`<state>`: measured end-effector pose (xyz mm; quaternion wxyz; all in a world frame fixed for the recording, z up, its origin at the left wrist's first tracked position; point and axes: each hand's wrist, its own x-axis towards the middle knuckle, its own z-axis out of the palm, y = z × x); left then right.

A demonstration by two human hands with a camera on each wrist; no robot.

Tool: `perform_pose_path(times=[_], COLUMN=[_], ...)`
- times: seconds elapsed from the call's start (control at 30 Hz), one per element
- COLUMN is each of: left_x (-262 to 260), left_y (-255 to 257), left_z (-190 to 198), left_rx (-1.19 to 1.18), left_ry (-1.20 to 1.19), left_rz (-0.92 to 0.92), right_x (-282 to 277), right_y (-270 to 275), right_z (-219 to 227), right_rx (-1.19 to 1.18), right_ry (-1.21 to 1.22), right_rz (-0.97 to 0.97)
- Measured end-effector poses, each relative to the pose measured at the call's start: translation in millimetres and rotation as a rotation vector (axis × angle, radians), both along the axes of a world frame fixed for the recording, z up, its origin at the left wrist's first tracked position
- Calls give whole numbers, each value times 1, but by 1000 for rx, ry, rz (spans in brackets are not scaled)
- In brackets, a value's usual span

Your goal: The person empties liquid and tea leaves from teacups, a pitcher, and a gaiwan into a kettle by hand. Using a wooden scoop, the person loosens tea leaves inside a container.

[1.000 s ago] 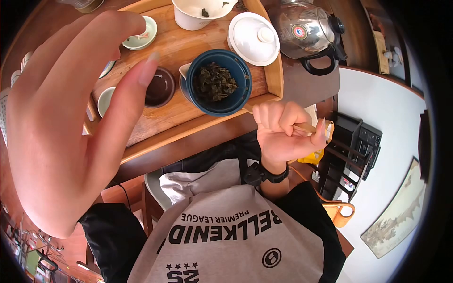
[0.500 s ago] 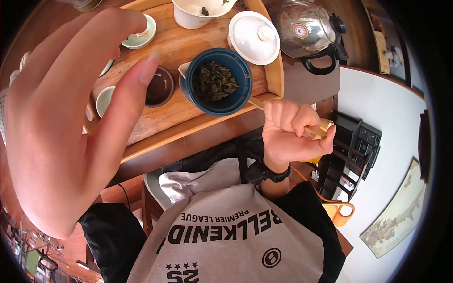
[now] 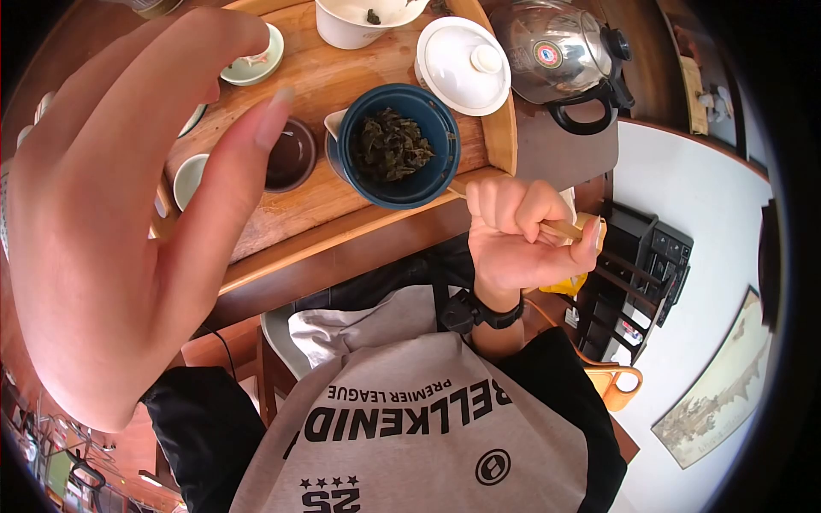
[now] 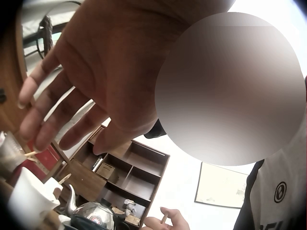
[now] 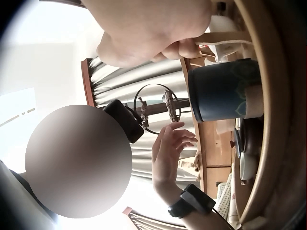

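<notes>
My left hand [image 3: 128, 197] is raised close to the head camera, fingers spread and loosely bent, with nothing in it. On the right, past the tray's near edge, my right hand [image 3: 522, 227] grips a slim wooden stick [image 3: 560, 229] between its curled fingers and thumb. The stick's far end reaches toward a dark blue cup [image 3: 445, 175], close by its rim. Dark, crumpled tea leaves [image 3: 389, 147] lie inside this cup. In the right wrist view, the stick [image 5: 225, 38] extends from the hand beside the upright cup [image 5: 216, 91].
A wooden tray [image 3: 256, 239] bears the cup, a white lid [image 3: 445, 81], a white bowl [image 3: 346, 36], a brown cup [image 3: 295, 158] and small pale cups. Beyond its right wall stands a glass kettle [image 3: 547, 60]. A dark shelf [image 3: 629, 282] is farther right.
My right hand shifted right with the stick, then came back left toward the cup. The left hand has stayed almost still.
</notes>
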<state>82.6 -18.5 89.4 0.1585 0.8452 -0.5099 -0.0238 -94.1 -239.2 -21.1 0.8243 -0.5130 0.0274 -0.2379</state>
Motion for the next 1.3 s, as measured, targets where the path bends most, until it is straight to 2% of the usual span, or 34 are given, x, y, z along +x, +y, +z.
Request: perform_pose_path(times=[0.3,0.47,0.7,0.77,0.87,0.93,1.3], left_x=[0,-1,-8,-9,-9,-7,-7], left_y=[0,-1,-3,-5,-5,-5,-4], left_z=[-1,-1,-5,-6,-7,-5,-3], left_rx=[-9,-17,-37,-59,-73,-42,-38], left_ry=[17,9,13,26,31,-20,-9], left_rz=[-12,-13,70,87,77,27,42], right_x=[9,17,15,13,6,5,0], right_y=[4,-3,-4,-10,-11,-14,-10], right_z=[2,1,0,0,7,11,0], right_rx=[12,196,151,323,399,358,235], right_ry=[39,65,56,54,-37,-44,40], right_rz=[-2,-57,-51,-101,-165,-148,-134])
